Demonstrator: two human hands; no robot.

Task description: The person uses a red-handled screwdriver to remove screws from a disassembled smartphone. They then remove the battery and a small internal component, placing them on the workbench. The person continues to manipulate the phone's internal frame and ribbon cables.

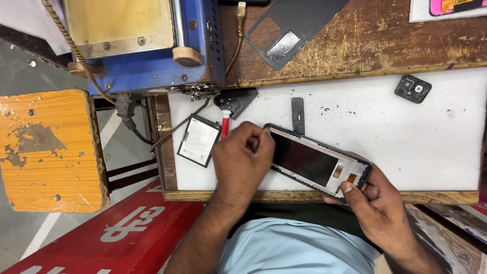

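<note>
Opened phone frame, long axis running ten to four o'clock. Right hand clamps its four-o'clock end; left hand, closed around a red-handled screwdriver, works the ten-o'clock corner. Battery lies at nine o'clock; camera module at two.

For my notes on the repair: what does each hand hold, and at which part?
The left hand grips a red-handled screwdriver by its handle. The right hand holds the opened phone frame at its right end.
</note>
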